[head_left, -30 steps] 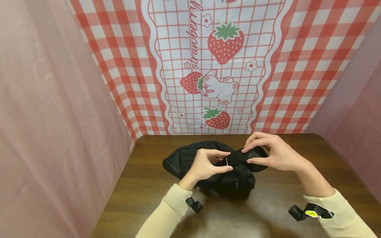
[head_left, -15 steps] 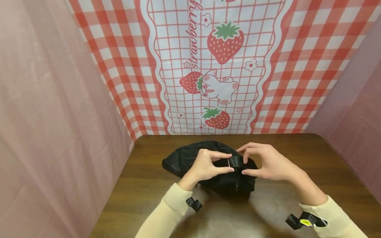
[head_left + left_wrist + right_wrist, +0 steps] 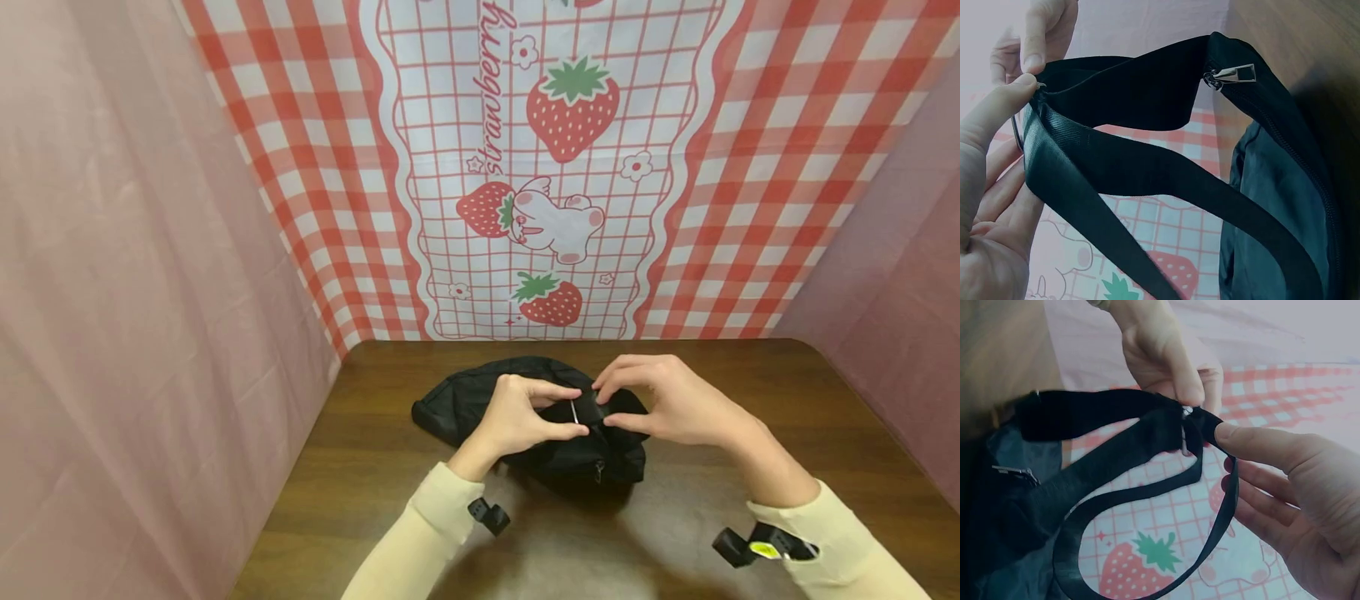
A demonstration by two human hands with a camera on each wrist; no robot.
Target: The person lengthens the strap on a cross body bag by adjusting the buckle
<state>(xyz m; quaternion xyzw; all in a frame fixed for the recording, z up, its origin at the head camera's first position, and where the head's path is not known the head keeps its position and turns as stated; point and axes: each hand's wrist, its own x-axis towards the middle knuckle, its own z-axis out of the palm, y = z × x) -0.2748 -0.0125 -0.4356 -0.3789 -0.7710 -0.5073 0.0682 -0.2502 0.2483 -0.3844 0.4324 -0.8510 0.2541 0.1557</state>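
Observation:
A black fabric bag (image 3: 465,404) lies on the wooden table, its webbing strap (image 3: 1135,162) raised in loops above it. My left hand (image 3: 517,417) pinches a slim metal strap slider (image 3: 575,411) by its ends, between thumb and fingers. Several layers of the strap pass through this slider in the right wrist view. Just to the right, my right hand (image 3: 678,404) pinches a loop of the webbing between thumb and fingertips. A metal zipper pull (image 3: 1235,74) hangs from the bag's zipped edge. Part of the bag is hidden behind my left hand.
The brown table (image 3: 360,500) ends at a red-and-white checked strawberry cloth (image 3: 525,250) behind. Pink curtains (image 3: 150,292) hang on both sides. A small black camera (image 3: 489,515) is strapped to each wrist.
My right hand has come left and closer to the left hand, and the strap loop it held out at the right has drawn in. The left hand stays almost in place on the slider.

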